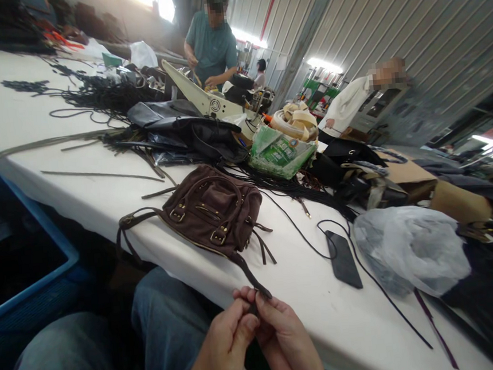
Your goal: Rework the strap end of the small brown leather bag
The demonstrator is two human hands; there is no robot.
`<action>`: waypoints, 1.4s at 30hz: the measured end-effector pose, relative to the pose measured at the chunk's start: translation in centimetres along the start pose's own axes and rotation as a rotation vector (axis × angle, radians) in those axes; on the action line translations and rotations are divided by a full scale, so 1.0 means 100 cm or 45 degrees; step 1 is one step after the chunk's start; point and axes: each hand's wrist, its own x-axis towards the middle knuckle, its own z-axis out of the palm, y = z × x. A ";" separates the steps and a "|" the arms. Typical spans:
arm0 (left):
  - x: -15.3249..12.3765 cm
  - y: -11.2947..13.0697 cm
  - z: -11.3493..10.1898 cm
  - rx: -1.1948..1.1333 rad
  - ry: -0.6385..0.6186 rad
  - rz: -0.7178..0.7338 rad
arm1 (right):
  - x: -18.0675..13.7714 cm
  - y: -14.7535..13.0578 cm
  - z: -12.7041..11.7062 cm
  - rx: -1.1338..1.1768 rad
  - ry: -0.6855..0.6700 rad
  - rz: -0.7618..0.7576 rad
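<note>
A dark brown handbag (217, 202) with buckles, a zip and two handles lies on the white table near its front edge. From its near right corner a dark strap (251, 274) runs toward me. My left hand (225, 339) and my right hand (285, 331) meet at the end of this strap, past the table edge. Both are closed, with thumbs and fingertips pinched together on it. The very tip of the strap is mostly hidden between the fingers. Thin brown laces (264, 244) hang from the bag's right side.
Right of the bag lie a black flat rectangular object (343, 259), a black cord and a clear plastic bag (411, 245). Behind stand a green-white bag (284, 150) with rolled strips, black leather pieces (181, 127) and piled cords. A blue crate (40, 243) is at left. Co-workers are beyond.
</note>
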 end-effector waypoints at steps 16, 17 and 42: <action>0.004 0.003 0.013 0.153 0.179 -0.085 | 0.000 -0.003 0.005 -0.076 -0.010 -0.013; 0.004 0.005 0.011 0.159 0.154 -0.062 | 0.001 -0.003 0.004 -0.066 -0.006 -0.017; -0.011 0.008 0.002 -0.448 0.184 -0.459 | -0.005 -0.015 0.011 -0.226 -0.043 -0.127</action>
